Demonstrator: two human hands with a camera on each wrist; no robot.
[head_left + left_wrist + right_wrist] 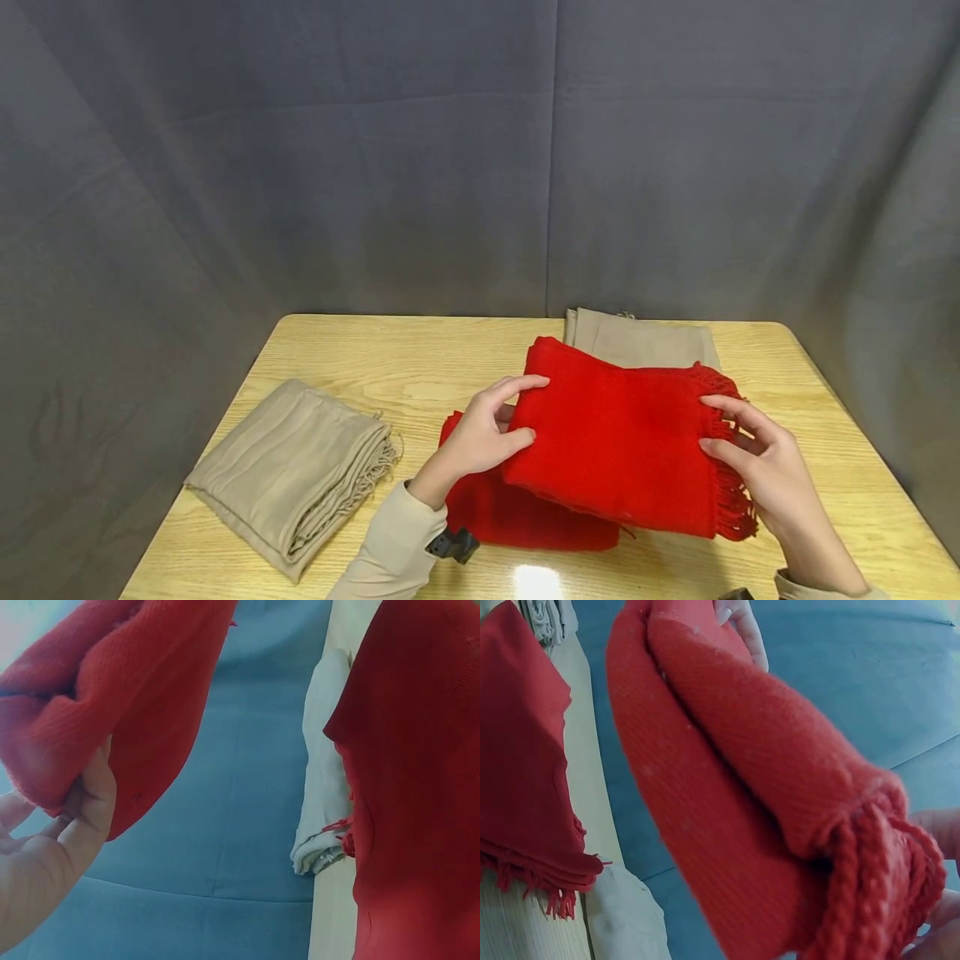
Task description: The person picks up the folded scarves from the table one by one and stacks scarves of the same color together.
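A folded red scarf with a fringed right end is held up over the table. My left hand pinches its left edge, thumb in front and other fingers partly behind the cloth. At the fringed end my right hand grips the scarf between thumb and fingers. Its folded layers show edge-on in the right wrist view, with twisted tassels near that hand. Beneath, a second folded red scarf lies on the table, partly hidden by the held one; its fringe shows in the right wrist view.
A folded beige scarf with fringe on its right side lies at the table's left. Another folded beige cloth lies at the back right, partly covered from view. Grey curtains surround the wooden table.
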